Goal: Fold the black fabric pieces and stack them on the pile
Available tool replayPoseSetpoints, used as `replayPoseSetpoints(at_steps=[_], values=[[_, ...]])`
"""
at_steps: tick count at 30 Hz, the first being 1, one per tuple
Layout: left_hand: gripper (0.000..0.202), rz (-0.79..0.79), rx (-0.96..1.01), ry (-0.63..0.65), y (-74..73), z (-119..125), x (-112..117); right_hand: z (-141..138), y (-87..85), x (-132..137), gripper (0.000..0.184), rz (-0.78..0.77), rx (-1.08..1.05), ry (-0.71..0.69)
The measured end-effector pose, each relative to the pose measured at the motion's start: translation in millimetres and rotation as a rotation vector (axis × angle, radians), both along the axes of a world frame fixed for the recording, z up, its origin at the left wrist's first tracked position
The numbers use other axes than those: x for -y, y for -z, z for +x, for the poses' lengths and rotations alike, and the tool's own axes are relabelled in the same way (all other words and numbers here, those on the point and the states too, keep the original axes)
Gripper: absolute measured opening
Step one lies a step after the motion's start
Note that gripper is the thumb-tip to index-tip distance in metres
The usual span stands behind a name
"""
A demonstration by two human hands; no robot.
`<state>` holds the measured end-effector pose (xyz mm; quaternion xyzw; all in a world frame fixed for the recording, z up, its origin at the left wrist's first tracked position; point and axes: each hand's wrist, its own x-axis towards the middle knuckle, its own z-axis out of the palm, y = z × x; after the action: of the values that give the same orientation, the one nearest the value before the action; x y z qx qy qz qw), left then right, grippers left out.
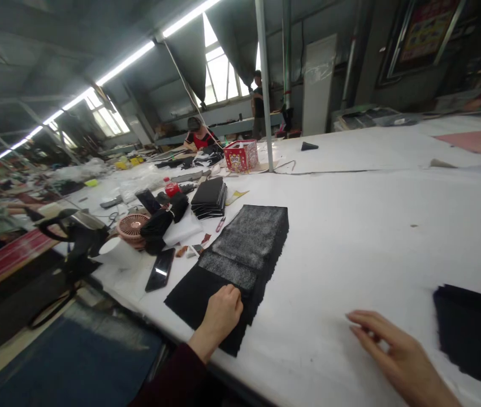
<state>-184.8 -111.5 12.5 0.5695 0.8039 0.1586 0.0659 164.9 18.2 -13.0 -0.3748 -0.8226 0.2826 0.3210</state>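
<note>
A stack of black cloth pieces (193, 291) lies near the table's front edge, with grey-speckled pieces (246, 237) on its far part. My left hand (222, 310) rests over the stack, its fingers curled together at the near edge of the speckled cloth. The fingertips are partly hidden, but they seem to pinch the cloth there. To the right, my right hand (386, 345) hovers over the white table with fingers stretched out and nothing in them. Beyond it, at the right edge, lies another dark cloth pile (475, 333).
Left of the stack are a phone (160, 269), a pink fan (133, 226), a white cup (117, 252) and cloth scraps. Behind stand a black stack (209, 198), a red box (241, 156) and a metal pole (264, 85). Co-workers (200, 135) are farther back.
</note>
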Motion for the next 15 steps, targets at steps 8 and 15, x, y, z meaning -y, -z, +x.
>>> replayPoseSetpoints(at_steps=[8, 15], values=[[0.015, 0.11, 0.431, 0.027, -0.4, -31.0, -1.5, -170.2, -24.6, 49.3, 0.033, 0.076, 0.134, -0.528], [0.008, 0.324, 1.016, -0.136, 3.8, -67.6, 9.3, -215.0, -5.1, 49.8, 0.035, 0.247, 0.365, -0.447]])
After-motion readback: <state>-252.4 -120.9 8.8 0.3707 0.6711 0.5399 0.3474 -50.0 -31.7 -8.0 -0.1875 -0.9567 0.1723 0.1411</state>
